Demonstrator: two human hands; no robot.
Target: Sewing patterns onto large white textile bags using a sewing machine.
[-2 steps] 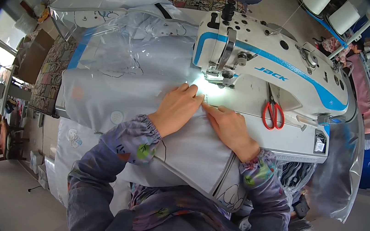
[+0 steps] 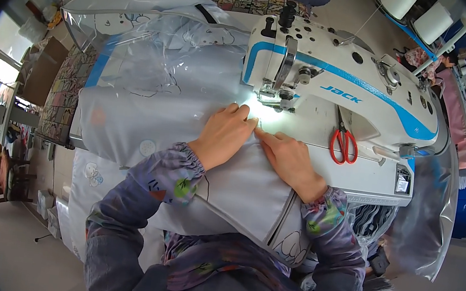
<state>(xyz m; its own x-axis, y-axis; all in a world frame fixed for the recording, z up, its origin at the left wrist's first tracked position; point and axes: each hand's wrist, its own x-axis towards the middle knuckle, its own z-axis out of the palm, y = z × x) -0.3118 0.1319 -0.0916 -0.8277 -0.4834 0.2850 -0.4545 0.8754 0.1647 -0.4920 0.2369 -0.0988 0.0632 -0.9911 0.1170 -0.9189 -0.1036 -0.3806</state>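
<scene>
**Head view: two hands press grey fabric at the sewing machine**

Head camera looks down on a white and blue sewing machine (image 2: 334,82) that stands on a pale table (image 2: 369,174). A large piece of light grey fabric (image 2: 149,118) is spread over the table, from the far left side down to the lap of the person.

The left hand (image 2: 225,136) lies flat on the fabric, palm down, fingers stretched and close together, with the fingertips just beside the presser foot (image 2: 278,100) of the machine. The right hand (image 2: 289,158) also rests on the fabric, palm down, and its index finger points toward the same bright spot under the needle. The two hands are near one another, almost touching at the fingertips; they press on the cloth and do not clasp it. Both forearms wear purple patterned sleeves with gathered cuffs.

Red-handled scissors (image 2: 343,138) lie on the machine bed, to the right of the right hand and apart from it. Clear plastic sheet (image 2: 163,50) with cartoon drawings is heaped behind the fabric, on the left of the machine. Two white thread cones (image 2: 418,11) stand behind the machine at the upper right.
</scene>
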